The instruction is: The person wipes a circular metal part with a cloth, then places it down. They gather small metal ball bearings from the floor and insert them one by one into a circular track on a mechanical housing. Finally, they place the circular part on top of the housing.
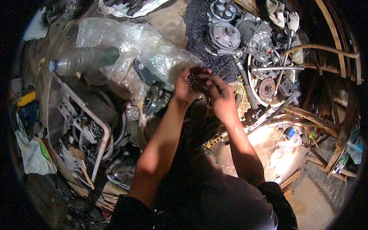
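Observation:
Cupped in my left hand (183,89) is a cluster of small round metal pieces (192,79), dull grey and packed close together. My right hand (222,96) is right beside it, fingers bent inward toward the cluster. Whether something sits between those fingertips is too dark and smeared to make out. Both hands are raised in front of me, over a yellow plastic crate (242,100). Just left of my left wrist lies a round, shiny, ring-shaped metal part (152,97).
Metal machine housings (225,36) and a round basin (279,102) of parts fill the right. At left are a plastic bottle (84,60) on bubble wrap (132,42), a paintbrush (82,165), and a bin of parts with a bent metal tube (102,149). Wood pieces (312,120) lie far right.

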Action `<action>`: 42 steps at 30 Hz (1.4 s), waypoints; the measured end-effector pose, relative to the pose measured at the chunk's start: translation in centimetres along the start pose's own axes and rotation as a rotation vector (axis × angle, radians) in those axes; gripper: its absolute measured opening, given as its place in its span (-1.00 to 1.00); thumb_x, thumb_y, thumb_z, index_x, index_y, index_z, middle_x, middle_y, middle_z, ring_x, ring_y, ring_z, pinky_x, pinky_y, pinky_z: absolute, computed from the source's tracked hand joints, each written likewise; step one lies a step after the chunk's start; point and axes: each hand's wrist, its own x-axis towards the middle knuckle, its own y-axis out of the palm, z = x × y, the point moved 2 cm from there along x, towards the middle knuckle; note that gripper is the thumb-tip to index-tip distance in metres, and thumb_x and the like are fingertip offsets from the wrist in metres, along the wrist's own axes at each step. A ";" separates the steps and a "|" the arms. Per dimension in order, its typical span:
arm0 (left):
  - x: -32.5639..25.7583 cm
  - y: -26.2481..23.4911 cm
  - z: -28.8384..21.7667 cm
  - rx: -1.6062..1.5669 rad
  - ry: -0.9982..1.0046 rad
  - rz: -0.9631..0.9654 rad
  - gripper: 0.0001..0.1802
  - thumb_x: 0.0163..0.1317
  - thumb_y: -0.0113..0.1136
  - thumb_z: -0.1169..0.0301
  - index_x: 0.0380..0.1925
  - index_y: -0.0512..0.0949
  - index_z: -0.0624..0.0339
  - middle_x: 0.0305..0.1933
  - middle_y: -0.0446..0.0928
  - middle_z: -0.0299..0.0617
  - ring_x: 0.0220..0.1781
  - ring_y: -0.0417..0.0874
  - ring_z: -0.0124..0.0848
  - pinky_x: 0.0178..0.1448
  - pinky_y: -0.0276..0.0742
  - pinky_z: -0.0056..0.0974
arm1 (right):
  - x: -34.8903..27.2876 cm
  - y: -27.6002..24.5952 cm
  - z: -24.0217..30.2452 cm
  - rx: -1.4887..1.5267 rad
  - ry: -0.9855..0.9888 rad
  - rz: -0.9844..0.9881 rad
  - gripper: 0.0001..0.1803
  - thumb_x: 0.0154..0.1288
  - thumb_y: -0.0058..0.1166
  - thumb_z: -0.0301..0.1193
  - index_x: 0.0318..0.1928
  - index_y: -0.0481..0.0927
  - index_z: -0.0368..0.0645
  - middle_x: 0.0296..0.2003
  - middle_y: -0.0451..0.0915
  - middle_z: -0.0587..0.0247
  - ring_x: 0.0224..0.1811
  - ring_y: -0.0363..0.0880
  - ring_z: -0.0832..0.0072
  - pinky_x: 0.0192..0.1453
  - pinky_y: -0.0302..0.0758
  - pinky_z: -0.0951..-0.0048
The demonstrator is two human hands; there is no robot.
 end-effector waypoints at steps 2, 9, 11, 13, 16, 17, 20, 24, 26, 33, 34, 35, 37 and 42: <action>-1.6 2.7 1.2 -0.029 0.043 -0.090 -0.50 0.54 -0.30 0.13 -0.04 0.53 0.31 -0.04 0.65 0.06 0.02 0.67 -0.09 0.20 0.57 -0.01 | -1.5 1.0 2.7 -0.365 -0.238 -0.002 -0.70 0.45 -0.10 -0.54 0.10 0.56 -0.30 -0.04 0.66 -0.08 0.03 0.64 0.07 0.18 0.50 0.22; -8.3 5.7 -1.3 0.006 0.205 -0.330 -0.67 0.50 -0.09 0.21 -0.21 0.53 0.24 -0.26 0.58 -0.06 -0.10 0.63 -0.15 0.13 0.61 -0.05 | -5.8 -1.4 7.2 -0.267 -0.184 -0.213 -0.77 0.44 0.07 -0.46 0.02 0.63 -0.27 -0.14 0.71 0.09 0.05 0.63 0.40 0.18 0.48 0.38; -12.2 8.7 -2.0 0.070 0.202 -0.433 -0.70 0.48 -0.02 0.18 -0.23 0.52 0.18 -0.31 0.54 -0.12 -0.20 0.60 -0.19 0.00 0.60 -0.13 | -7.0 -2.3 6.2 -0.189 -0.021 -0.185 -0.80 0.42 0.08 -0.49 -0.02 0.64 -0.28 -0.19 0.70 0.11 -0.03 0.63 0.38 0.12 0.51 0.33; -16.3 9.8 -2.3 0.057 0.224 -0.494 -0.67 0.47 0.01 0.16 -0.32 0.54 0.20 -0.34 0.56 -0.14 -0.23 0.59 -0.23 0.01 0.59 -0.10 | -8.0 -1.7 3.4 -0.284 -0.093 -0.094 -0.76 0.42 0.07 -0.51 0.05 0.60 -0.26 -0.20 0.68 0.17 -0.13 0.62 0.44 0.10 0.51 0.37; -22.8 8.7 -2.1 0.031 0.222 -0.608 -0.62 0.46 0.03 0.15 -0.44 0.55 0.17 -0.39 0.53 -0.18 -0.30 0.54 -0.27 -0.02 0.55 -0.07 | -11.2 1.7 -2.5 -0.380 -0.054 0.076 -0.56 0.32 0.16 -0.49 0.21 0.52 -0.17 -0.07 0.66 0.10 0.00 0.62 0.34 0.25 0.44 0.29; -24.9 9.2 -2.0 -0.012 0.252 -0.729 -0.62 0.46 0.02 0.16 -0.46 0.54 0.17 -0.39 0.53 -0.18 -0.32 0.53 -0.27 -0.04 0.55 -0.08 | -12.6 4.3 -3.6 -0.250 0.048 0.066 -0.50 0.26 0.21 -0.48 0.23 0.52 -0.17 0.00 0.64 0.04 0.09 0.60 0.24 0.30 0.41 0.23; -31.3 5.3 -0.9 -0.160 0.375 -0.415 -0.58 0.46 0.03 0.16 -0.53 0.53 0.17 -0.41 0.54 -0.15 -0.31 0.58 -0.22 -0.04 0.58 -0.05 | -14.1 8.6 -5.8 -0.773 -0.410 0.217 -0.42 0.14 0.25 -0.49 0.22 0.52 -0.15 0.10 0.55 -0.04 0.22 0.47 0.07 0.33 0.37 0.11; -35.3 3.3 1.4 -0.223 0.454 -0.712 -0.58 0.45 0.05 0.15 -0.54 0.53 0.17 -0.44 0.58 -0.08 -0.26 0.60 -0.20 0.09 0.58 -0.08 | -13.0 6.7 -7.4 -0.738 -0.360 0.494 -0.41 0.06 0.28 -0.49 0.19 0.53 -0.16 0.16 0.50 -0.10 0.28 0.39 -0.02 0.30 0.37 0.00; -36.1 2.5 2.4 -0.242 0.459 -0.611 -0.56 0.45 0.04 0.13 -0.54 0.54 0.17 -0.42 0.61 -0.07 -0.27 0.61 -0.18 0.12 0.58 -0.07 | -12.1 6.2 -6.9 -0.715 -0.252 0.585 -0.47 0.11 0.25 -0.48 0.16 0.54 -0.19 0.13 0.53 -0.10 0.23 0.44 0.08 0.28 0.39 0.06; -34.6 0.7 4.6 -0.250 0.471 -0.403 -0.53 0.46 -0.01 0.11 -0.39 0.64 0.29 -0.38 0.61 -0.02 -0.23 0.62 -0.12 0.15 0.55 -0.01 | -9.1 4.5 -5.3 0.025 0.357 0.354 -0.61 0.39 0.03 -0.40 0.17 0.53 -0.27 0.06 0.60 0.00 0.11 0.52 0.32 0.22 0.42 0.27; -34.2 0.7 4.4 -0.259 0.464 -0.379 -0.54 0.46 -0.01 0.11 -0.35 0.64 0.30 -0.34 0.62 -0.01 -0.18 0.63 -0.09 0.17 0.55 0.00 | -9.2 4.6 -4.5 -0.028 0.438 0.256 -0.60 0.40 0.01 -0.39 0.18 0.53 -0.27 0.08 0.59 0.01 0.13 0.52 0.30 0.22 0.43 0.27; -33.9 0.8 4.3 -0.268 0.455 -0.355 -0.54 0.46 -0.01 0.11 -0.32 0.64 0.32 -0.31 0.63 0.01 -0.14 0.65 -0.05 0.19 0.54 0.00 | -9.2 4.5 -4.2 -0.081 0.517 0.157 -0.60 0.41 0.00 -0.38 0.20 0.52 -0.27 0.10 0.59 0.01 0.15 0.52 0.28 0.22 0.43 0.26; -33.2 0.9 3.9 -0.299 0.449 -0.328 -0.54 0.46 -0.02 0.12 -0.25 0.63 0.35 -0.23 0.64 0.05 -0.02 0.65 0.02 0.25 0.52 0.03 | -10.3 4.9 -5.2 -0.564 -0.100 0.110 -0.54 0.40 0.03 -0.33 0.23 0.49 -0.31 0.13 0.57 0.01 0.18 0.52 0.25 0.25 0.44 0.25; -32.1 2.1 3.1 -0.333 0.486 -0.488 -0.52 0.48 -0.04 0.15 -0.14 0.58 0.45 0.03 0.61 0.17 0.30 0.51 0.13 0.44 0.37 0.13 | -10.2 5.1 -1.6 -0.615 0.042 0.535 -0.41 0.33 0.07 -0.30 0.30 0.42 -0.34 0.18 0.54 -0.03 0.24 0.50 0.20 0.31 0.43 0.22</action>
